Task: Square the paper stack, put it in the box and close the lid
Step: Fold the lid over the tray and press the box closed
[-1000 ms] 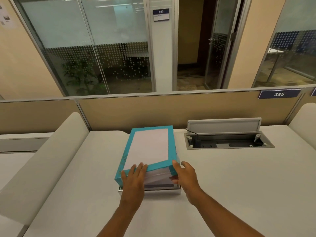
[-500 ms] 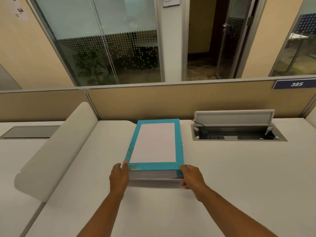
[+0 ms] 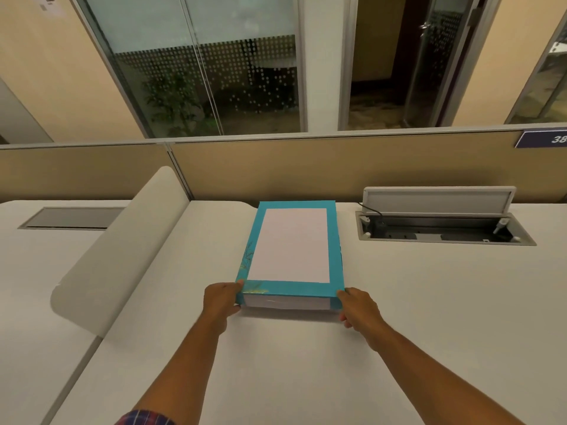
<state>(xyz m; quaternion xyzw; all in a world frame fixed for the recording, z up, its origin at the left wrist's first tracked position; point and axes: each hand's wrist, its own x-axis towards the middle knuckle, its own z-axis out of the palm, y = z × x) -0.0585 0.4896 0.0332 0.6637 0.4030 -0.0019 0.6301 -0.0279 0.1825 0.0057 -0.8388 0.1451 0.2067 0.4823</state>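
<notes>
A teal box point(image 3: 334, 240) with a white panel on its lid point(image 3: 291, 245) lies flat on the white desk point(image 3: 429, 302), lid down over it. The near end shows a pale strip, box wall or paper, under the lid's edge. My left hand point(image 3: 221, 300) grips the box's near left corner, thumb on the lid's top. My right hand point(image 3: 357, 306) grips the near right corner the same way. The paper stack is hidden inside.
An open cable tray point(image 3: 445, 231) with a raised grey flap is sunk into the desk to the right. A white curved divider point(image 3: 122, 250) stands at the left. A tan partition point(image 3: 306, 167) runs along the back.
The lid, tilted up at the near end with paper showing beneath, has come down flat. My hands moved from the lid's front to the near corners.
</notes>
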